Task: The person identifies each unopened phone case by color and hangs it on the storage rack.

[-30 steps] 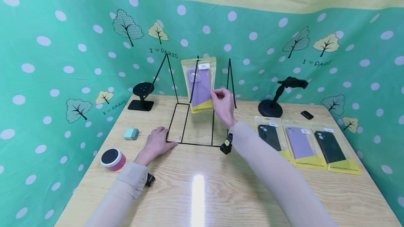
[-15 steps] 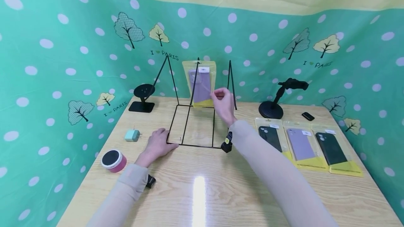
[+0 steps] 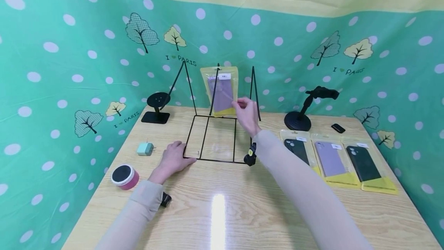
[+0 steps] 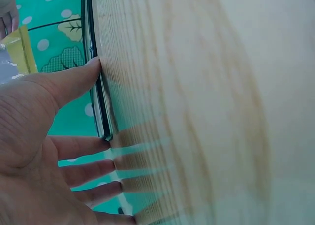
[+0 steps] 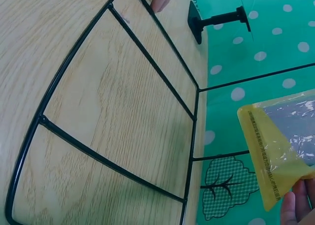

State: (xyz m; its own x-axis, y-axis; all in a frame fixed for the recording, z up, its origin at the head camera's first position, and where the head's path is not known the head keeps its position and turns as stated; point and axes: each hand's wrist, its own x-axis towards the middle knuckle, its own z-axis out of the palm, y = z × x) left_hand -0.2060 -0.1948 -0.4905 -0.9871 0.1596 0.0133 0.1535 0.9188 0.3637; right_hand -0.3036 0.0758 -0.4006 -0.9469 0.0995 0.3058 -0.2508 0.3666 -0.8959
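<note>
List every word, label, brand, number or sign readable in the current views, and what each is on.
"I PARIS", with a heart after the "I": on the green cloth, three times in the head view.
White label on the pouch in the right hand: too small to read.
Printed line along that pouch's yellow edge: too small to read.
Labels on the three flat packages: too small to read.

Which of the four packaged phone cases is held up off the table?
The purple case pinched in the right hand; the left dark case, middle purple case and right dark case lie on the table.
</note>
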